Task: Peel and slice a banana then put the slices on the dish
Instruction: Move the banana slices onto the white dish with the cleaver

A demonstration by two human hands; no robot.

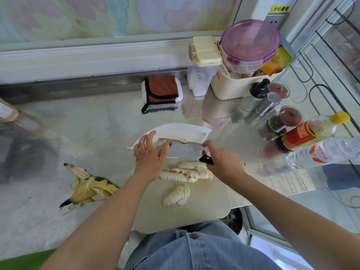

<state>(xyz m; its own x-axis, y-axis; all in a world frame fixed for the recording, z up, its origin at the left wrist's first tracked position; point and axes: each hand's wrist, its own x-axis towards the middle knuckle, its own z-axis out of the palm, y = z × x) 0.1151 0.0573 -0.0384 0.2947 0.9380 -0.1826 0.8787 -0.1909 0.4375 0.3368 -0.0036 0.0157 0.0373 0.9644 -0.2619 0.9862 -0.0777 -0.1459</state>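
mid-frame, a person works a cleaver (pixel 181 151) over a white dish (pixel 175 129) on a shiny tabletop (pixel 97 129). the right grip (pixel 224 162) is clamped round the cleaver's black handle, fingers curled under it, holding the broad blade nearly flat above the dish's near edge. the left grip (pixel 151 154) is apart, fingers spread and almost straight, its thumb side at the blade's left end. one slice (pixel 184 141) shows at the blade's far edge, over the dish; whether it lies on steel or dish cannot be told.

just below the hands, a pale board (pixel 194 215) carries the rest of the banana: a ragged row of slices (pixel 187 173) across its top, touching one another, and a smaller clump (pixel 177 195) nearer the person, apart from the row. the peel (pixel 89 189), yellow with dark patches, lies splayed on the tabletop at lower left, well apart from the board.

toward the top of the frame, a folded rust cloth (pixel 162 88) sits on a white holder. at upper right, a purple-lidded tub (pixel 250 41) rests in a cream basket (pixel 229 88) beside a cream-lidded jar (pixel 204 53). down the right edge stand steel shakers (pixel 270 104) and small spice jars, with a yellow-capped bottle (pixel 311 131) and a clear water bottle (pixel 327 152) lying tilted. a bamboo mat (pixel 290 182) lies right of the board. a denim shirt (pixel 194 250) fills the bottom centre.
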